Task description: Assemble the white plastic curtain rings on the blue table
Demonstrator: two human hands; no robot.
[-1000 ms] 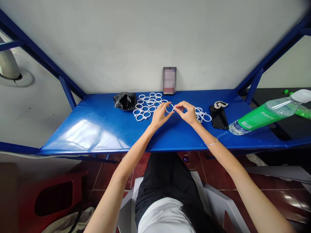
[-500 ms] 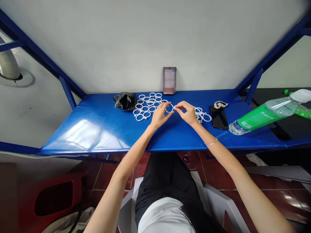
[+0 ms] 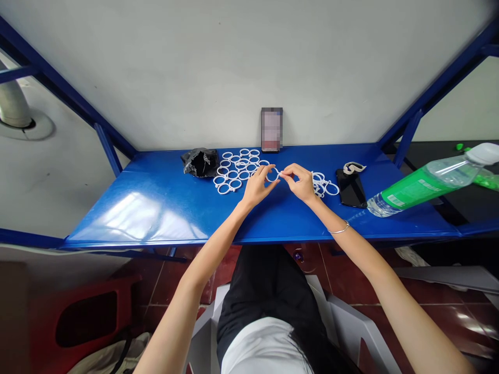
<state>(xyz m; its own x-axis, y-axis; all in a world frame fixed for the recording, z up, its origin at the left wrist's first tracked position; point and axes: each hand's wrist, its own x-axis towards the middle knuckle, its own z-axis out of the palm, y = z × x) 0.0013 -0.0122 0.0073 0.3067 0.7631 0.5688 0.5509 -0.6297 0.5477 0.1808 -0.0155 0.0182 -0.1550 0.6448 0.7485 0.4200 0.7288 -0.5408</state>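
Note:
A white curtain ring [image 3: 272,169] is held between my two hands above the blue table. My left hand [image 3: 257,186] grips its left side between thumb and fingers. On the ring's right edge, my right hand [image 3: 298,180] pinches a small part that the fingertips mostly cover. Several similar white rings [image 3: 235,184] lie spread on the table left of and behind my left hand. A smaller heap of white rings [image 3: 331,188] is just right of my right hand.
A crumpled black plastic bag [image 3: 200,162] sits at the back left. One phone [image 3: 272,130] leans on the wall; a black phone [image 3: 352,189] lies right, with a small white item [image 3: 354,168] by it. A green-labelled bottle [image 3: 424,184] stands at the right.
Hardly anything differs. Both hands stay on the same ring, with only a very slight shift of the fingers.

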